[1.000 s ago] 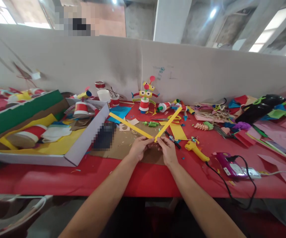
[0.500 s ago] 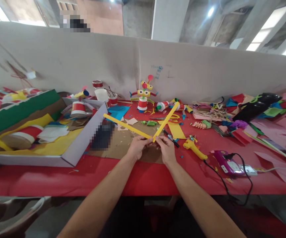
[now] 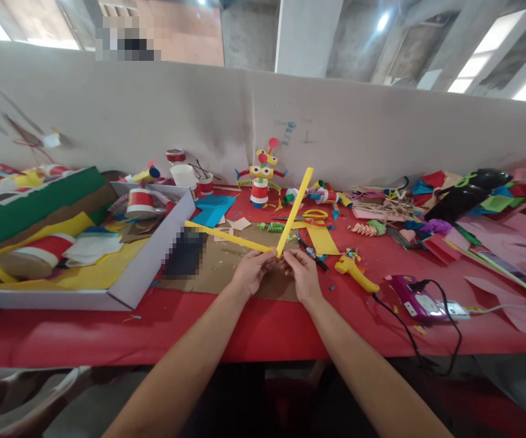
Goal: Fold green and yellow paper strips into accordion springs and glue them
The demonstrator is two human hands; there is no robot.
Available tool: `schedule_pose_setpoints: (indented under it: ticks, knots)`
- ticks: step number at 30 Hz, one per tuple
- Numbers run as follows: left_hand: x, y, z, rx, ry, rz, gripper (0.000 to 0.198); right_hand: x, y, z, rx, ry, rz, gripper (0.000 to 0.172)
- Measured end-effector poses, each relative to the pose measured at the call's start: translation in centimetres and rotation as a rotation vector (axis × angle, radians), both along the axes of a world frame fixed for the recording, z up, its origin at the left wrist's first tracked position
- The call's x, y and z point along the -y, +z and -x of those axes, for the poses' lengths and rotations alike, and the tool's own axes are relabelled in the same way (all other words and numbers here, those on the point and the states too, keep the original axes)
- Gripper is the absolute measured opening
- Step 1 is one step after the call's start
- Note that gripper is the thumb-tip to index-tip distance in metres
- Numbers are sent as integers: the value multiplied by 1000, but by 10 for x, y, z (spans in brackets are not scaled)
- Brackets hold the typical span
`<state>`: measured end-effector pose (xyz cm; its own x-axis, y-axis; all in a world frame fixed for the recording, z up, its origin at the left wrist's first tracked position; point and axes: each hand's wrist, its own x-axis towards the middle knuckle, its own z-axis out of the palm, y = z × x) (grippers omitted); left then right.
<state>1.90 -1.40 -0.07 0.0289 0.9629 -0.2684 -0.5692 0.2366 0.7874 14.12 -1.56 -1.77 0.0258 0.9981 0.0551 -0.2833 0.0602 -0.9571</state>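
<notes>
My left hand [image 3: 248,272] pinches the near end of a yellow paper strip [image 3: 226,236] that reaches out to the far left. A second yellow paper strip [image 3: 296,210] rises away from the same corner, and my right hand [image 3: 303,274] has its fingertips closed at its base. The two strips meet end to end in a V between my fingertips; whether they are stuck together I cannot tell. Both hands are above a brown cardboard sheet [image 3: 226,277]. Beyond them lie a green coiled paper piece [image 3: 276,227] and a flat yellow paper piece [image 3: 323,240].
A yellow hot glue gun [image 3: 358,275] lies at right, its cord running near a purple power adapter [image 3: 420,298]. Yellow-handled scissors [image 3: 315,214] and a marker [image 3: 312,258] lie beyond. At left stands a cardboard box [image 3: 147,267]; paper-cup figures [image 3: 259,191] line the back wall.
The right-hand strip has swung to a more upright angle. The left-hand strip's far end has dipped slightly, and both hands still hold the corner. The whole view has shifted a little.
</notes>
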Motion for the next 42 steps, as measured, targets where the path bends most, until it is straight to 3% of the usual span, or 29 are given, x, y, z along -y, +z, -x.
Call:
schedule_pose_setpoints:
  ticks: [11,16,24,36,42]
  knots:
    - [6,-5,-9,-36,-20,-89,25,0,-2,-1,201,-72,-55,25]
    - [4,-4,-5,-116,-32,-77,23,-2,0,-2,115,-98,-9,25]
    - [2,-3,-2,40,-22,47,10,-3,0,-2,-30,10,55,23]
    - [4,4,4,-204,-74,-89,25,-4,-10,-4,91,-9,-3,22]
    - [0,1,12,-95,-135,-42,16,-1,0,-1,87,-9,-11,23]
